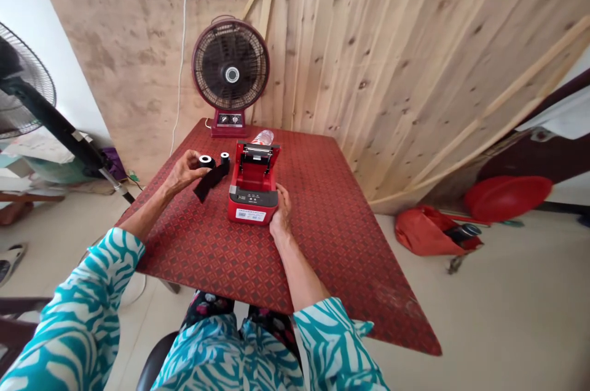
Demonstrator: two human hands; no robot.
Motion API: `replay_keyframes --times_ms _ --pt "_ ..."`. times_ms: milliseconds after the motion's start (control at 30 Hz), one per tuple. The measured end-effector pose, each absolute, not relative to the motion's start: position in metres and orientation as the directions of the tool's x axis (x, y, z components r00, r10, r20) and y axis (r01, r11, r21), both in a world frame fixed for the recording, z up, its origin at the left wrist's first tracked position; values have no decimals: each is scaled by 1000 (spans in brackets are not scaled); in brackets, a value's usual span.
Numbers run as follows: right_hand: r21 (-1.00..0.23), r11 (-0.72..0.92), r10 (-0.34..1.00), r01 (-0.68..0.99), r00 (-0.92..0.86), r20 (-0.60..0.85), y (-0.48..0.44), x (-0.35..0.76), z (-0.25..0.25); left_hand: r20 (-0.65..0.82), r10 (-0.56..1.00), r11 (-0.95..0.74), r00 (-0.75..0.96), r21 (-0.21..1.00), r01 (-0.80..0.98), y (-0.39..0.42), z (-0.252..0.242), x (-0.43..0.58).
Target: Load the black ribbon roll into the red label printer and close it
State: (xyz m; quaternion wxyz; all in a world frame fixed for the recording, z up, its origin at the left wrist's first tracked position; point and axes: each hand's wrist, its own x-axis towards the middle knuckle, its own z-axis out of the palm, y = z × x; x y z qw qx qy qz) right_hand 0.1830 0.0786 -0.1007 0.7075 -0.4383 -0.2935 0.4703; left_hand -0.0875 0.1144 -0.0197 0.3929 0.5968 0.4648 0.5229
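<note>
A small red printer [252, 189] with its lid open stands in the middle of the red patterned table [322, 237]. My right hand [281, 214] rests against the printer's front right corner, fingers curled on its side. My left hand [184, 171] is raised to the printer's left and pinches a black ribbon [211, 181] that hangs between two black spools [207, 161], one at my fingertips and one nearer the printer [225, 157].
A dark red table fan [230, 74] stands at the table's far edge, with a clear plastic bottle [263, 137] lying behind the printer. A pedestal fan [27, 96] is at the left. Red bag [428, 232] and red basin [507, 196] lie on the floor at the right.
</note>
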Motion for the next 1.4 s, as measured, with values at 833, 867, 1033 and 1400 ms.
replay_keyframes --times_ms 833,867,1033,1400 --pt "-898 240 924 -368 370 95 85 179 -100 -64 833 -527 550 212 823 133 24 42" --pt "-896 239 925 -374 369 92 85 179 -100 -88 822 -534 562 224 816 134 25 43" --pt "-902 240 923 -360 373 97 87 179 -101 -90 820 -489 565 400 775 141 24 42" --pt "-908 231 925 -351 368 93 83 180 -97 -110 782 -493 614 495 716 141 34 35"
